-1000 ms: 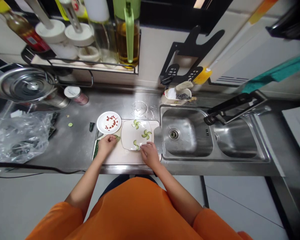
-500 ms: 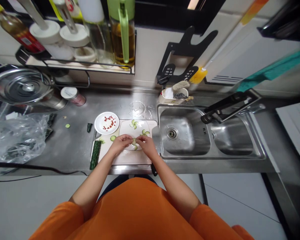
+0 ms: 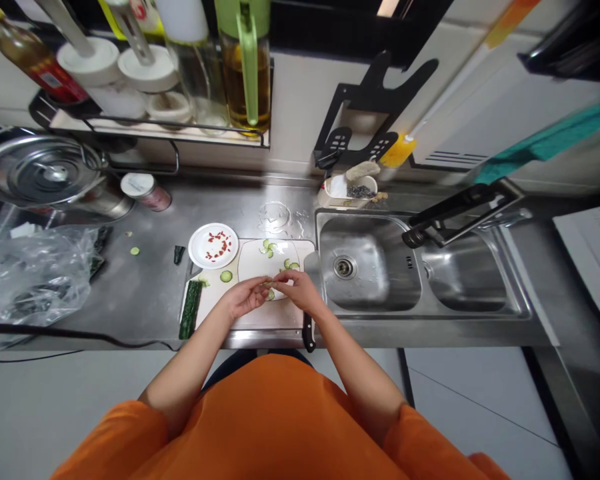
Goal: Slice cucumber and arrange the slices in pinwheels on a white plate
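My left hand point(image 3: 247, 298), palm turned partly up, and my right hand point(image 3: 296, 291) meet at the fingertips over a white squarish plate point(image 3: 250, 257). Pinched between them is a thin cucumber slice, mostly hidden by the fingers. Cut cucumber pieces lie on the plate in small fans, one fan point(image 3: 268, 248) at the back and another point(image 3: 290, 265) at the right. The plate rests on a cutting board point(image 3: 215, 310). On the board's left side are a round cucumber slice point(image 3: 226, 276) and a length of dark green cucumber point(image 3: 191, 309).
A white round plate point(image 3: 196, 248) with red bits stands behind the board's left corner. The knife point(image 3: 309, 333) lies along the board's right edge, handle toward me, beside the sink point(image 3: 375, 267). Further left are a cucumber end point(image 3: 179, 254), a plastic bag point(image 3: 55, 267) and a can point(image 3: 146, 192).
My left hand has rolled palm-up and moved slightly, and my right hand has shifted a little right. The pinched slice has turned and shows less. More of the knife handle is visible.
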`<state>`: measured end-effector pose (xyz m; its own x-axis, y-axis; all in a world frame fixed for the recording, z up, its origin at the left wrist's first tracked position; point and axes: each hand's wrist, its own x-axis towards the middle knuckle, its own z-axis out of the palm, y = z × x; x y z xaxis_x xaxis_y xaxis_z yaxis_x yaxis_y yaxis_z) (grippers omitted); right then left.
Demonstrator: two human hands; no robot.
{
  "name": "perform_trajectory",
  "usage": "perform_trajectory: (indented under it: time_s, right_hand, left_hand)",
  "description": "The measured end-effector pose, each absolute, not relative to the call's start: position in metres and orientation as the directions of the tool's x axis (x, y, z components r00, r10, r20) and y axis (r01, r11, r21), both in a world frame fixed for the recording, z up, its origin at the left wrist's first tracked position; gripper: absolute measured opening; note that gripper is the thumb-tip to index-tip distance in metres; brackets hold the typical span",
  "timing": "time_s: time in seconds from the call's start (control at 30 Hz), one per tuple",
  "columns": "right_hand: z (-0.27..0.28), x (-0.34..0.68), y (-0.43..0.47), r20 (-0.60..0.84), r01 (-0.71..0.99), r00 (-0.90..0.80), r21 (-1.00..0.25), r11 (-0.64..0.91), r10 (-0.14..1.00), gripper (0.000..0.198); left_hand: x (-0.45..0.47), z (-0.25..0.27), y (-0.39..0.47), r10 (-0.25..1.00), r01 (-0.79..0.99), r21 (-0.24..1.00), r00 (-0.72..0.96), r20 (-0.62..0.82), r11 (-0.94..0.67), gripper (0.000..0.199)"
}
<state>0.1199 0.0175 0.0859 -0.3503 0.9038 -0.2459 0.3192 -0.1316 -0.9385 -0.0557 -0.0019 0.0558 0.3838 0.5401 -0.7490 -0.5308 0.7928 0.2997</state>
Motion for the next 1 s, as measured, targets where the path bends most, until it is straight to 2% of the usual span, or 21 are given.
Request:
perform_trajectory:
  time_s: [0.1,0.23,0.33,0.5,0.7,0.8,1.0]
  right_hand:
    - [0.084,0.123,0.02,-0.261,0.303,-0.377,-0.941,-0.148,0.889,0.019]
    - [0.078,0.123,0.024,-0.299,0.31,-0.354,-0.931,-0.19,0.886,0.021]
    - [0.071,0.121,0.026,-0.34,0.375,-0.32,-0.903,-0.212,0.884,0.02]
    - [0.056,0.113,0.029,-0.407,0.611,-0.257,-0.771,-0.179,0.877,0.016]
    - [0.044,0.105,0.028,-0.465,0.81,-0.205,-0.574,-0.117,0.861,0.012]
    - [0.043,0.104,0.026,-0.47,0.846,-0.2,-0.526,-0.091,0.86,0.013]
    - [0.043,0.101,0.025,-0.474,0.859,-0.207,-0.506,-0.072,0.856,0.015]
  left_hand:
    - [-0.061,0.06,0.0,0.588,-0.549,0.357,0.327,-0.74,0.755,0.019]
    - [-0.067,0.066,-0.001,0.626,-0.478,0.48,0.209,-0.751,0.736,0.03]
    - [-0.068,0.067,-0.004,0.648,-0.348,0.591,0.068,-0.759,0.728,0.028]
    - [-0.062,0.059,-0.013,0.745,-0.016,0.748,-0.078,-0.662,0.663,0.018]
    - [-0.053,0.048,-0.024,0.819,0.398,0.725,-0.144,-0.555,0.562,0.014]
    - [-0.051,0.044,-0.026,0.828,0.483,0.69,-0.156,-0.538,0.539,0.017]
    - [-0.049,0.043,-0.027,0.837,0.547,0.66,-0.152,-0.526,0.515,0.016]
